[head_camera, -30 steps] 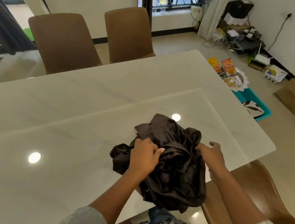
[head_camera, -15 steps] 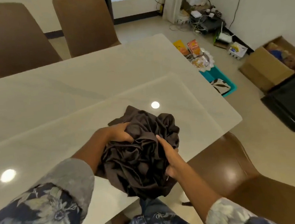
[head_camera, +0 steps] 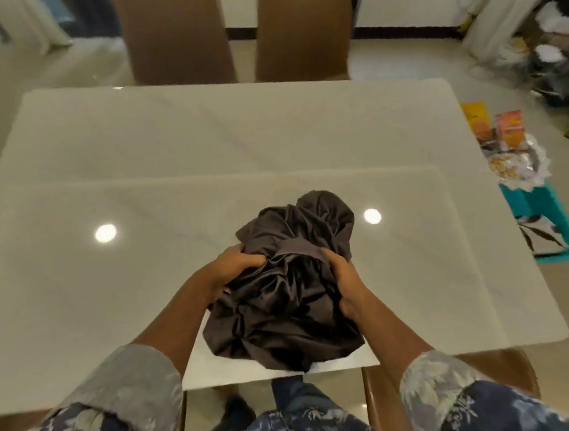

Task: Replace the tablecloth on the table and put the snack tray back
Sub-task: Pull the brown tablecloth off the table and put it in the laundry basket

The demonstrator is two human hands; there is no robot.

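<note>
A crumpled dark brown tablecloth (head_camera: 292, 283) is bunched into a ball over the near edge of the bare white marble table (head_camera: 201, 147). My left hand (head_camera: 234, 266) grips its left side with fingers dug into the folds. On the right side, my right hand (head_camera: 342, 280) grips the bundle too. The snack tray (head_camera: 515, 160), holding orange and yellow packets, sits on the floor to the right of the table.
Two brown chairs (head_camera: 236, 30) stand at the far side of the table, and another brown chair (head_camera: 496, 372) is at the near right corner. A teal mat (head_camera: 548, 223) lies on the floor by the snack tray. Cables and clutter fill the far right corner.
My head has turned back to face the table squarely. Both hands have closed tighter round the tablecloth, gathering it into a more compact ball at the near edge.
</note>
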